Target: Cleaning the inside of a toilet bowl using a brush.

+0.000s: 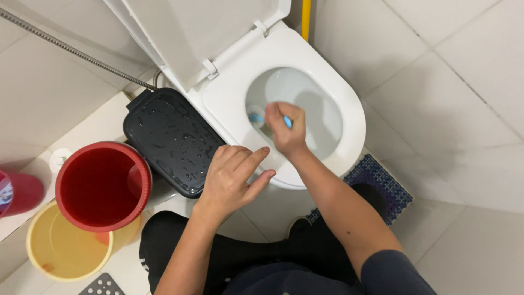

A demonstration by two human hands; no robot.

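Note:
My right hand (286, 128) is closed around the light blue handle of a toilet brush (256, 117), whose head is down inside the bowl of a white toilet (349, 112). The toilet's lid stands raised at the top. My left hand (234, 177) hovers over the front left edge of the seat with its fingers loosely spread and nothing in it. It is close to a black lidded bin (169, 139) that stands beside the toilet.
A red bucket (103, 186) and a yellow bucket (60, 248) stand at the left on the tiled floor. A metal hose (71, 50) runs along the wall. A dark blue patterned mat (382, 188) lies right of the toilet base.

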